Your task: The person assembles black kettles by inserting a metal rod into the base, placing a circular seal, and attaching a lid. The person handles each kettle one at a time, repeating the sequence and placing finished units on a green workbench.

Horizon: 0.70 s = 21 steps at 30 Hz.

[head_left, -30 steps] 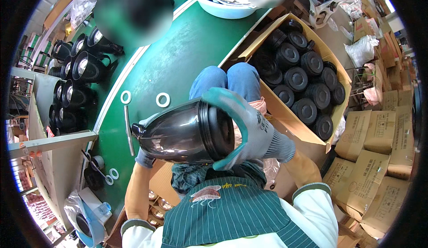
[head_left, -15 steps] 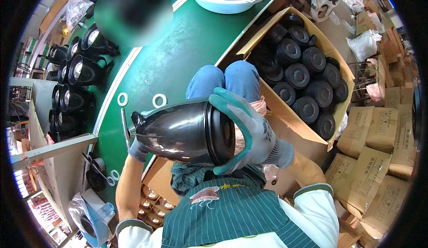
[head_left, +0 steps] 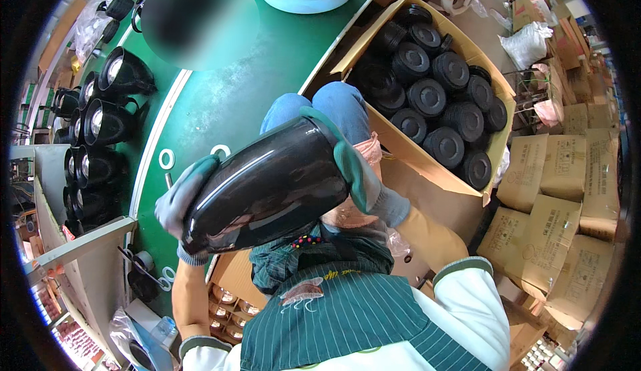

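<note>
A glossy black jug (head_left: pixel 267 184) lies slanted across my lap, its narrower end low on the left. My left hand (head_left: pixel 183 197), in a grey and green work glove, is closed around that narrower end. At the wide base my gloved right hand (head_left: pixel 354 167) grips the jug, its palm against the bottom. The base's underside is turned out of sight. Just beyond my left hand, a white ring (head_left: pixel 166 159) lies on the green table (head_left: pixel 234 91). Another white ring (head_left: pixel 220 150) is partly hidden behind the jug.
Several black jugs (head_left: pixel 100 124) lie on the left. A carton (head_left: pixel 427 181) of black round caps (head_left: pixel 427 97) stands to my right, with stacked closed cartons (head_left: pixel 527 237) farther right. A pale blue basin (head_left: pixel 300 1) is at the back. Silvery round pieces (head_left: pixel 227 311) fill a divided box below.
The jug has turned: its base tipped up and away, so the underside no longer shows. My left hand came out from behind it onto its outer side. The view shifted slightly.
</note>
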Each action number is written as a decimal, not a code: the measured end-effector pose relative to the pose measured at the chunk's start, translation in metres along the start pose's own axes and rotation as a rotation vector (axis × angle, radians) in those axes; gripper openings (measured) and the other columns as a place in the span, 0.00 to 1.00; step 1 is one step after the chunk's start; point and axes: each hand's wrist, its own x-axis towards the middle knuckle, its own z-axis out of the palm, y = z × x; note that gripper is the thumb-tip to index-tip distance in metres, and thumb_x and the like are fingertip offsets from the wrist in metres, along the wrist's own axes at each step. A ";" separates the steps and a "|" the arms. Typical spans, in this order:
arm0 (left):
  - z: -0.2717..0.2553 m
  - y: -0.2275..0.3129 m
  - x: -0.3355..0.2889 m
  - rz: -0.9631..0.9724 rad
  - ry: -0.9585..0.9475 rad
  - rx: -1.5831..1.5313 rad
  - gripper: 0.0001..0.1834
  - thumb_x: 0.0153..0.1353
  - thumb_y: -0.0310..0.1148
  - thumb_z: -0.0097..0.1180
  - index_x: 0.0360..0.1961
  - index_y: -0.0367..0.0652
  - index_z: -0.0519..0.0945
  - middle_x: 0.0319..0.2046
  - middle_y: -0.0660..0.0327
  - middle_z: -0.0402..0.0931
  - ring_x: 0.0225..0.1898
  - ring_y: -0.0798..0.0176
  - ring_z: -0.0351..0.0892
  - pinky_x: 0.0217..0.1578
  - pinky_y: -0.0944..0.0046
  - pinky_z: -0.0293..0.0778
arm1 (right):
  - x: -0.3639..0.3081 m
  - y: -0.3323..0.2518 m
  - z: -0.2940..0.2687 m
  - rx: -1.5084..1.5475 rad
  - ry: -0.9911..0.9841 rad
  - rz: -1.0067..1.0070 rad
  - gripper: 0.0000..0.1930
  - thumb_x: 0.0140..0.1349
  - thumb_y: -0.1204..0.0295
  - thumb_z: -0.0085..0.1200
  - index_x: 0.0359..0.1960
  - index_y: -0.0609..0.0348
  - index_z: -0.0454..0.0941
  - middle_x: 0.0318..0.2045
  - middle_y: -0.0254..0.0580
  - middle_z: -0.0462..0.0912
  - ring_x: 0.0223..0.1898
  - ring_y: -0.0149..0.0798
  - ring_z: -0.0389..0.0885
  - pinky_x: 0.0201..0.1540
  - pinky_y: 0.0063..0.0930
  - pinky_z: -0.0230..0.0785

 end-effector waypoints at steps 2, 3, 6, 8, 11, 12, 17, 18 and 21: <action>-0.015 0.020 0.010 0.263 -0.018 0.290 0.25 0.64 0.38 0.64 0.60 0.39 0.81 0.54 0.48 0.84 0.54 0.48 0.85 0.51 0.51 0.84 | 0.006 0.032 -0.024 -0.192 -0.060 -0.130 0.35 0.80 0.57 0.43 0.79 0.64 0.49 0.77 0.51 0.58 0.76 0.41 0.58 0.79 0.35 0.48; -0.020 0.024 0.014 0.315 -0.021 0.334 0.25 0.63 0.37 0.65 0.60 0.39 0.82 0.53 0.48 0.84 0.54 0.48 0.86 0.51 0.52 0.84 | 0.003 0.054 -0.038 -0.342 -0.094 -0.208 0.34 0.80 0.58 0.42 0.79 0.65 0.48 0.78 0.50 0.57 0.77 0.41 0.57 0.80 0.34 0.46; -0.030 0.036 0.016 0.327 0.019 0.390 0.24 0.57 0.35 0.69 0.55 0.41 0.85 0.50 0.50 0.86 0.51 0.48 0.87 0.49 0.53 0.84 | 0.011 0.053 -0.029 -0.359 -0.184 -0.312 0.32 0.80 0.64 0.42 0.79 0.65 0.48 0.79 0.47 0.55 0.79 0.40 0.55 0.81 0.33 0.45; -0.031 0.040 0.017 0.298 0.067 0.394 0.22 0.49 0.33 0.73 0.48 0.43 0.89 0.45 0.52 0.88 0.48 0.48 0.89 0.47 0.54 0.85 | 0.016 -0.007 -0.024 -0.001 -0.257 0.115 0.30 0.82 0.62 0.35 0.80 0.59 0.48 0.78 0.48 0.57 0.78 0.41 0.57 0.79 0.36 0.51; -0.032 0.061 0.018 0.458 -0.018 0.376 0.19 0.50 0.35 0.72 0.46 0.49 0.90 0.49 0.55 0.87 0.51 0.48 0.87 0.49 0.52 0.85 | 0.016 -0.020 -0.017 -0.062 -0.261 0.160 0.29 0.83 0.60 0.31 0.80 0.57 0.49 0.77 0.49 0.59 0.77 0.42 0.60 0.78 0.36 0.54; -0.033 0.064 0.025 0.524 -0.033 0.425 0.20 0.50 0.35 0.72 0.46 0.49 0.90 0.49 0.55 0.87 0.52 0.49 0.87 0.51 0.52 0.84 | 0.016 -0.014 -0.018 -0.188 -0.248 0.078 0.29 0.83 0.60 0.30 0.80 0.57 0.50 0.76 0.49 0.60 0.77 0.42 0.61 0.78 0.36 0.53; 0.001 0.014 0.010 0.096 0.170 0.084 0.20 0.53 0.30 0.69 0.49 0.38 0.87 0.46 0.51 0.88 0.47 0.50 0.89 0.52 0.59 0.82 | 0.015 -0.051 0.030 -0.541 -0.044 -0.211 0.26 0.76 0.73 0.49 0.74 0.58 0.61 0.68 0.58 0.68 0.68 0.56 0.70 0.73 0.42 0.62; 0.019 -0.008 -0.009 -0.200 0.238 -0.225 0.21 0.53 0.31 0.70 0.50 0.38 0.87 0.46 0.50 0.88 0.46 0.50 0.89 0.52 0.59 0.81 | 0.018 -0.071 0.046 -0.611 -0.024 -0.275 0.26 0.74 0.75 0.51 0.72 0.56 0.64 0.65 0.59 0.71 0.65 0.58 0.73 0.70 0.43 0.66; 0.032 -0.023 -0.023 -0.347 0.315 -0.457 0.22 0.53 0.33 0.72 0.50 0.38 0.87 0.46 0.50 0.88 0.45 0.49 0.89 0.52 0.59 0.81 | 0.027 -0.113 0.069 -0.737 -0.026 -0.387 0.25 0.73 0.74 0.53 0.70 0.55 0.67 0.61 0.57 0.73 0.60 0.58 0.76 0.65 0.43 0.69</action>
